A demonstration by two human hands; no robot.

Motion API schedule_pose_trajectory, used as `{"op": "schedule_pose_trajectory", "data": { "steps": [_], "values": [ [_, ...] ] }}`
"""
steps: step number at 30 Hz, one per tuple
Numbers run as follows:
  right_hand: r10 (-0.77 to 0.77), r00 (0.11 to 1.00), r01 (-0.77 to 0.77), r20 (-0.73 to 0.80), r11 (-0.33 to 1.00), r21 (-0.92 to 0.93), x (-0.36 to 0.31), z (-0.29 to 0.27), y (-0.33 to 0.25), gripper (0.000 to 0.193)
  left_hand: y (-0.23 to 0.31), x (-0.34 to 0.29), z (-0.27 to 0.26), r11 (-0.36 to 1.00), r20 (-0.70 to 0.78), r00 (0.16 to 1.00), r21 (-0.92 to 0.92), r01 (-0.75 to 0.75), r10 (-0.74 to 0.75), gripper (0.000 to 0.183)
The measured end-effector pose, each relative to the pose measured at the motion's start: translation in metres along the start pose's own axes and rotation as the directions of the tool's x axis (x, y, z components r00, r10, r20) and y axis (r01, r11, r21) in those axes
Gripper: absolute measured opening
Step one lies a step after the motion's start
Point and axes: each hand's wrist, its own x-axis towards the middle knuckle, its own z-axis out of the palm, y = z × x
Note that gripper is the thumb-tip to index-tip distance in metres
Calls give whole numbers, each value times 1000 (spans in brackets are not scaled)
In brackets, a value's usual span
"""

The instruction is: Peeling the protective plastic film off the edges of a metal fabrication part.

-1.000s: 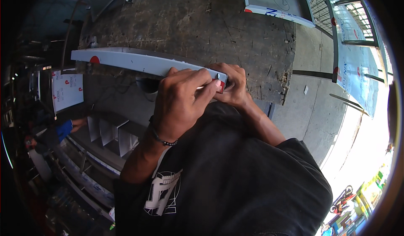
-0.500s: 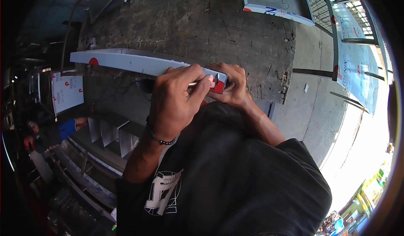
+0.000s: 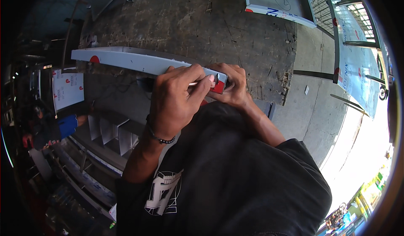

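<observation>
A long pale grey metal strip [image 3: 139, 61] with a red round mark near its far left end lies across a worn, scratched wooden table [image 3: 235, 34]. Both hands grip its right end. My left hand [image 3: 174, 99], with a dark bead bracelet on the wrist, curls over the strip from the near side, and a thin pale stick shows between its fingers. My right hand [image 3: 235, 84] wraps around the strip's tip from the right. A small red piece [image 3: 217, 87] shows between the two hands at the tip. My black shirt fills the lower middle of the view.
Grey and white panels [image 3: 277, 2] lie at the table's far edge. More panels lean by a metal fence [image 3: 353, 63] on the right, over a concrete floor. At the left, a person in blue [image 3: 63, 124] crouches near stacked metal frames [image 3: 107, 128] and a white sheet [image 3: 67, 88].
The hands have stayed at the strip's right end. My left fingers have shifted a little, and the red piece between the hands shows more now.
</observation>
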Motion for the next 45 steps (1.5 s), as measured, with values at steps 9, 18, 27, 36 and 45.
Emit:
{"op": "schedule_pose_trajectory", "data": {
  "steps": [9, 18, 27, 36, 45],
  "values": [
    [-3, 1000, 3, 9, 1000, -14, 0, -1, -3, 42, 0, -3, -1, 995, 13, 997, -59, 78, -78, 19],
    [-4, 1000, 4, 14, 1000, -1, -2, 1, -3, 45, 3, -5, 0, 999, 23, 999, 17, 36, -37, 19],
    [8, 999, -8, 34, 1000, -15, -2, -1, -3, 45, -3, -5, 2, 1000, 0, 1000, -1, 10, -10, 20],
    [12, 1000, -11, 25, 1000, -22, 1, -2, -6, 42, -7, -5, -8, 1000, 56, 998, 5, -5, 5, 19],
    [21, 1000, -21, -3, 1000, -1, -1, 0, -1, 43, -10, -9, -2, 999, 3, 1000, -37, -17, 17, 20]
  ]
}}
